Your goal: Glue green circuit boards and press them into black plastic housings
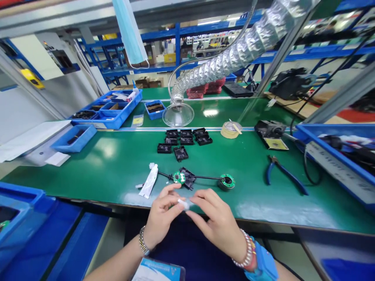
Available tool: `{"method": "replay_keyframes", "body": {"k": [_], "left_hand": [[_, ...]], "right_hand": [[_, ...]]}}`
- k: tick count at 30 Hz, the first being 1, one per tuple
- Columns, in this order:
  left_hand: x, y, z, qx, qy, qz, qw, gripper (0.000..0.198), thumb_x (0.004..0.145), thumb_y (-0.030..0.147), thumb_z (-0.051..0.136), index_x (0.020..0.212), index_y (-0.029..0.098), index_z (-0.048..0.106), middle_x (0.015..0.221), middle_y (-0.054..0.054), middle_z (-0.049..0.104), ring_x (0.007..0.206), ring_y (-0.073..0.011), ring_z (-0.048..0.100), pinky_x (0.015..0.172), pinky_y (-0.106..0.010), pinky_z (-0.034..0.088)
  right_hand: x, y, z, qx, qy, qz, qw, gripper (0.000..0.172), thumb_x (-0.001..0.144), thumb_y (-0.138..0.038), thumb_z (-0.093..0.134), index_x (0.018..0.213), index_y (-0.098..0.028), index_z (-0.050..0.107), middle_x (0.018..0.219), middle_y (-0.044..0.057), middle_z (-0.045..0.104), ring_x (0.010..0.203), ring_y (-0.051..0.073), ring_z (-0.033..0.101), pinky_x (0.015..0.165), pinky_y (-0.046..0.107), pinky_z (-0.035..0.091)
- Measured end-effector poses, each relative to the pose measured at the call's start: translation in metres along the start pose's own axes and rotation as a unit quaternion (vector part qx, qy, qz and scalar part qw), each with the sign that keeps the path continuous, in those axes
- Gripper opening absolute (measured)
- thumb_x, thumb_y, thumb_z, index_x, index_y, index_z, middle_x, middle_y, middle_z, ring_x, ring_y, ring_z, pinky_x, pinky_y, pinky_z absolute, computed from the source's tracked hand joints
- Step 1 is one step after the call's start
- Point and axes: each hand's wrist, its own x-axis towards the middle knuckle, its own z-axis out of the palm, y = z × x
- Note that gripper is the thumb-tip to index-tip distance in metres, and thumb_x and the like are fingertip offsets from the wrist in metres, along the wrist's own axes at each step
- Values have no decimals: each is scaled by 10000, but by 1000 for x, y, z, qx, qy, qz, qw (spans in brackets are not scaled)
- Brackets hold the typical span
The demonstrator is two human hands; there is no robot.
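Observation:
My left hand (pixel 161 212) and my right hand (pixel 218 220) meet just above the front edge of the green work mat, pinching a small white piece (pixel 182 203) between their fingertips. It looks soft or filmy, and its exact form is hard to make out. Beyond the hands lie a small green circuit board (pixel 179 177) and a black plastic housing (pixel 187 177), joined by a black cable to a green ring-shaped board (pixel 227 182). A flattened white tube (pixel 149 181) lies to their left. Neither hand touches these.
Several black plastic housings (pixel 180 141) stand in rows on the green mat (pixel 117 175). Blue-handled pliers (pixel 285 174), a tape roll (pixel 231 129) and a soldering station (pixel 271 130) lie right. Blue bins (pixel 105 109) sit left; a foil duct (pixel 234 62) ends in a clear hood (pixel 178 114).

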Motion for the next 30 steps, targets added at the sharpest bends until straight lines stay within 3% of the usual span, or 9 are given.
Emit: {"method": "replay_keyframes", "body": {"k": [8,11,13,15,18,22,26,28,30], "left_hand": [[-3,4,-6,233,8,137,963,190,815,286,538,937,197,654,1183,-98,513,1005,-211,513,888,-376,425],[20,3,-34,442,122,169,872,273,784,328,564,987,149,606,1176,-140,508,1106,-278,441,941,-451,359],[37,-1,-52,558,187,125,799,364,730,382,611,970,110,589,1183,-185,485,1114,-331,417,909,-486,366],[50,-8,-63,628,191,76,750,413,681,426,642,924,96,592,1182,-204,472,1097,-358,422,867,-490,393],[60,-18,-68,669,166,42,723,345,679,427,627,815,111,608,1148,-191,491,1070,-351,443,840,-473,412],[58,-17,-69,642,185,55,742,207,718,343,564,705,140,600,1123,-168,505,1066,-339,436,848,-471,397],[38,11,-67,476,178,111,854,187,788,308,477,793,147,571,1120,-130,498,1010,-260,475,873,-400,386],[25,27,-57,354,76,95,927,221,824,311,438,934,150,543,1028,-95,529,864,-188,525,800,-328,422],[14,38,-41,252,-84,37,963,262,837,335,434,1007,156,520,878,-49,546,710,-141,520,683,-272,438]], "right_hand": [[-6,-1,11,-19,23,1,1000,58,821,-173,510,811,-151,564,753,79,557,682,181,500,574,313,444],[-10,6,2,27,55,30,998,25,800,-183,558,817,-165,565,760,67,550,686,170,512,592,307,450],[-12,8,-4,52,70,47,995,26,788,-178,577,811,-172,568,760,58,547,676,162,518,591,298,451],[-12,8,-8,71,75,57,993,19,781,-178,585,797,-174,574,752,52,548,666,156,521,583,290,451],[-12,5,-11,98,70,78,990,17,778,-193,589,777,-178,596,734,50,553,653,154,526,577,283,454],[-13,5,-15,155,73,141,975,56,771,-230,598,760,-189,635,742,52,566,630,150,527,567,276,449],[-6,8,-17,259,108,224,933,67,744,-267,629,727,-209,658,800,52,581,728,169,543,618,271,448],[4,8,-14,330,119,246,904,68,735,-286,641,727,-223,666,831,46,581,795,178,540,669,276,446],[17,5,-10,390,106,254,878,80,729,-304,648,720,-228,670,829,38,578,817,175,530,707,281,436]]}}
